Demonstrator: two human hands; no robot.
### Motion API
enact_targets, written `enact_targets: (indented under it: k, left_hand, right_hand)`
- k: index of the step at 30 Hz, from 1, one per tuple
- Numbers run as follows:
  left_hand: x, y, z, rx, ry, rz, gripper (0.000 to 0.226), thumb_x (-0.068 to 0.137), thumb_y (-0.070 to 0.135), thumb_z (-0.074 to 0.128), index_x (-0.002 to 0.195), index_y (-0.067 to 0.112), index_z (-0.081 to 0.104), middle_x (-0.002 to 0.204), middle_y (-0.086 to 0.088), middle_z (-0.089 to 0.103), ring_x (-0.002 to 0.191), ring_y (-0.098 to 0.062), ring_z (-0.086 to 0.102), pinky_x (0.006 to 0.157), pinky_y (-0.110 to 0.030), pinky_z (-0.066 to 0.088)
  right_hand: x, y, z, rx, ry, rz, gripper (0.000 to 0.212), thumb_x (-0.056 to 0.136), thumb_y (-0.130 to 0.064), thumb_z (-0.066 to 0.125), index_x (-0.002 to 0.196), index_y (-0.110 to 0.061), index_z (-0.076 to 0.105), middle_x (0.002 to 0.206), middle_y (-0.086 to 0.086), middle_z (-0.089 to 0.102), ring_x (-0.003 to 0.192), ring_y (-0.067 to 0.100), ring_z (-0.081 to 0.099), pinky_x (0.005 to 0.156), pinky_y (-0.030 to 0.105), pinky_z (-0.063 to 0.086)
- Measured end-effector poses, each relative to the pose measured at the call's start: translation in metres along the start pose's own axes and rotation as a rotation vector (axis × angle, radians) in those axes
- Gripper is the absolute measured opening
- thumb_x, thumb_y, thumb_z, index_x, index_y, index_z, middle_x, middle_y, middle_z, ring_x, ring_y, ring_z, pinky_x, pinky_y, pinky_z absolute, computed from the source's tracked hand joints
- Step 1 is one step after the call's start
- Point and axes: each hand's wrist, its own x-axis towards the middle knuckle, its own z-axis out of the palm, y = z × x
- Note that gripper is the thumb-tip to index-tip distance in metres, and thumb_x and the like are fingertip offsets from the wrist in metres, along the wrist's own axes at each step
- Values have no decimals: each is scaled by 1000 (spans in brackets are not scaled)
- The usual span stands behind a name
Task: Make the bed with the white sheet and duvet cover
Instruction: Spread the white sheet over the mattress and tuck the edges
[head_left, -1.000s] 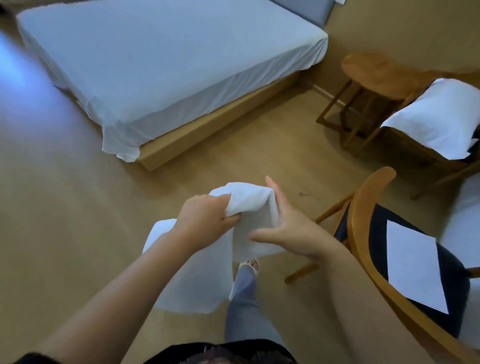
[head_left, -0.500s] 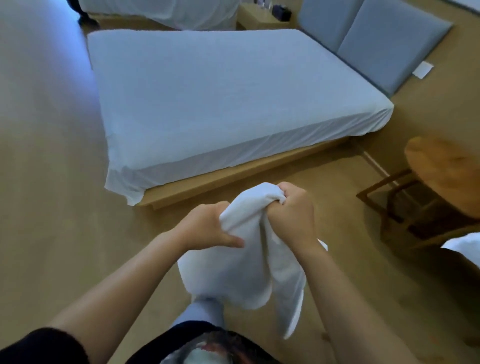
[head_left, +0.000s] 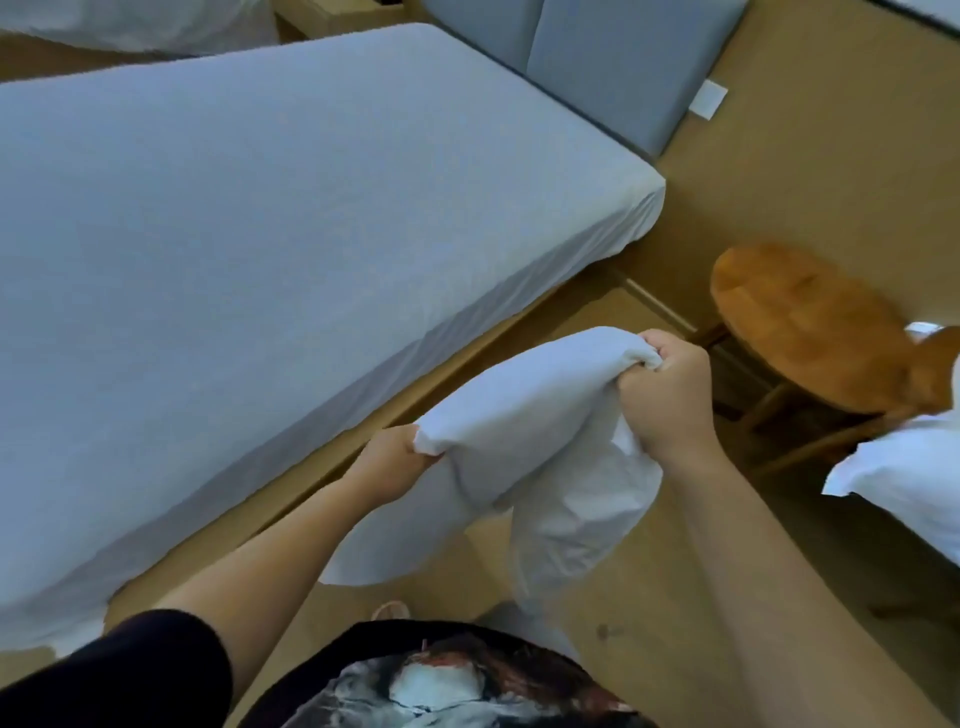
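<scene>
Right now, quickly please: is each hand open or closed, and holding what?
Left hand: closed, gripping the cloth.
Right hand: closed, gripping the same cloth.

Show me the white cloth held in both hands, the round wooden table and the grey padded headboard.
white cloth (head_left: 519, 410), head view, top fold.
round wooden table (head_left: 800, 322), head view, top middle.
grey padded headboard (head_left: 623, 67), head view, right panel.

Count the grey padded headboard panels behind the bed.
2. Right grey padded headboard panel behind the white-sheeted bed; left grey padded headboard panel beside it, cut by the top edge. Others may be offscreen.
</scene>
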Motion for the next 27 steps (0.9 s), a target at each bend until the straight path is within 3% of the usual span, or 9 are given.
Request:
enact_targets:
  k: [4,6,8,11,14,17,21,24,27]
  left_hand:
    - [80,44,-32,-34,133,71,21,96,27,50,105,19,67,102,5,61,98,-17,56,83,-30,42]
    - [121,60,-46,-35,211,77,19,95,26,51,99,18,68,103,-1,65,99,-21,59,84,-33,45]
    - [160,76,-59,-12,266,85,23,94,29,52,96,13,69,102,-5,67,97,-23,60,81,-31,45]
    - [211,103,-83,23,353,84,41,79,42,44,84,9,66,88,-3,67,87,-21,61,71,-31,43]
    - [255,130,-113,36,458,50,42,77,40,42,71,3,60,77,-8,64,80,-26,60,67,-34,43]
    - [294,160,-152,21,561,28,27,77,36,43,55,20,45,66,1,55,76,-25,55,63,-32,36]
    - [343,197,-216,-29,711,41,22,70,32,39,50,21,37,57,6,47,67,-23,48,56,-31,33]
    - [384,221,-271,-30,821,84,24,71,32,42,50,21,38,55,6,45,64,-21,46,57,-32,31]
    - [424,243,-331,-19,918,159,28,80,34,47,54,22,46,60,8,51,65,-17,48,56,-28,35]
  right_hand:
    - [83,21,12,57,43,75,22,81,11,40,60,4,40,56,9,34,56,15,28,50,25,23]
    - [127,30,22,92,34,61,21,78,5,40,58,-1,37,55,8,31,56,15,27,51,27,22]
    - [174,33,32,118,-7,40,19,75,-1,39,56,-3,35,54,9,34,55,13,31,50,26,25]
    - [248,32,45,177,-88,20,28,80,6,41,56,-7,36,53,5,36,49,5,32,44,15,26]
    - [317,23,60,178,-175,-55,12,67,-10,40,59,-1,39,57,8,38,55,12,31,49,24,25]
    - [384,2,76,211,-228,-118,18,71,-5,41,57,-10,31,55,3,28,53,9,23,47,22,18]
    - [472,-45,104,253,-251,-215,39,76,11,43,55,-17,25,53,-2,25,48,5,20,46,20,17]
    - [542,-87,130,290,-228,-309,39,75,9,45,55,-18,27,53,-3,25,49,5,19,46,22,17]
    - [609,-125,154,343,-201,-411,24,75,2,46,56,-8,35,55,-1,26,51,4,21,46,21,18]
